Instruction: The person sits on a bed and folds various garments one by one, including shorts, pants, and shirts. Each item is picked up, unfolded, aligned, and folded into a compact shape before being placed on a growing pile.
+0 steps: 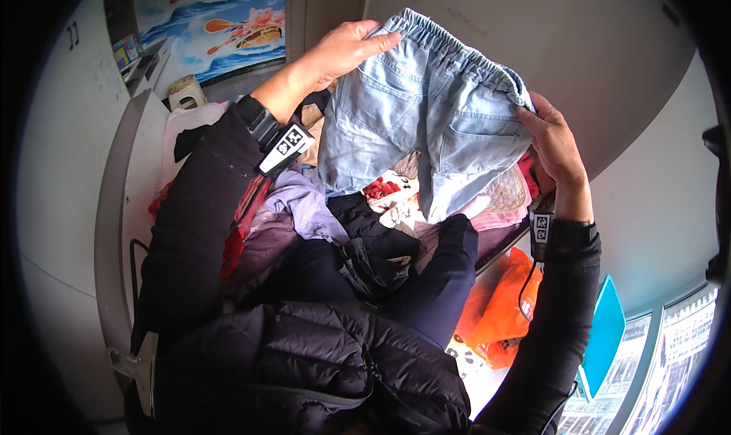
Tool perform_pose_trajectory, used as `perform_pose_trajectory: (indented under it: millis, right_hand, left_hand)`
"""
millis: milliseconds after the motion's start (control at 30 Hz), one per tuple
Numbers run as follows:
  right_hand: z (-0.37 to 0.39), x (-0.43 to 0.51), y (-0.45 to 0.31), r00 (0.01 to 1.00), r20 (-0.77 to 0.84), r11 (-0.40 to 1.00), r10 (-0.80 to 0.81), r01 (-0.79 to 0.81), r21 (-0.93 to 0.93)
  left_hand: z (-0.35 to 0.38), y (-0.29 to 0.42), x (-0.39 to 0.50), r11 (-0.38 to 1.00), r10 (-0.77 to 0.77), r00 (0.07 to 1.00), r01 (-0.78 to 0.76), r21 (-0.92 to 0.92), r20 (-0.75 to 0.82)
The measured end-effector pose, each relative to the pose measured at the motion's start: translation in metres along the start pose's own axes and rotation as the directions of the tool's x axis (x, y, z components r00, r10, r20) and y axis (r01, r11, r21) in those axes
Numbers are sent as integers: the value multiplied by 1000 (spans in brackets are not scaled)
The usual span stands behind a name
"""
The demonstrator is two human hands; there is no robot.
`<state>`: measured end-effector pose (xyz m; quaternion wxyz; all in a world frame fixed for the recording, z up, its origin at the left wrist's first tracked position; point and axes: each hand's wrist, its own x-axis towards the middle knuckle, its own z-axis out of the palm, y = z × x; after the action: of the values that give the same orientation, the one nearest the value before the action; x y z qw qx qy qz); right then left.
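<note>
A pair of light-blue denim shorts [382, 115] hangs spread out in front of me, its gathered elastic waistband at the top and two patch pockets facing me. My left hand [351, 49] pinches one end of the waistband, thumb on the near side. At the opposite end my right hand [551, 132] grips the waistband lower down, so the shorts tilt down to the right. Both legs dangle above piled clothes, among them a lavender garment [305, 198], a black garment [371, 223] and a floral cloth [385, 189].
A quilted pink-edged pad [505, 192] lies right of the pile. Orange plastic bags [502, 309] rest at lower right, near a turquoise panel [606, 338] by the window. The bed's raised edge [111, 206] curves along the left. A small stool [187, 92] stands farther back.
</note>
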<state>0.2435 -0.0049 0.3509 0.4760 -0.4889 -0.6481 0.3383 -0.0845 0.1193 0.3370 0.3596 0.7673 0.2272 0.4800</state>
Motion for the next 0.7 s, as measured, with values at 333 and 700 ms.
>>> perform_pose_trajectory:
  millis: [333, 700]
  right_hand:
    - [41, -33, -57, 921, 136, 899, -365, 311, 310]
    - [93, -24, -44, 908, 70, 907, -413, 417, -54]
  left_hand:
    - [-4, 43, -33, 544, 204, 890, 243, -803, 407]
    - [81, 40, -46, 704, 4, 896, 313, -638, 444]
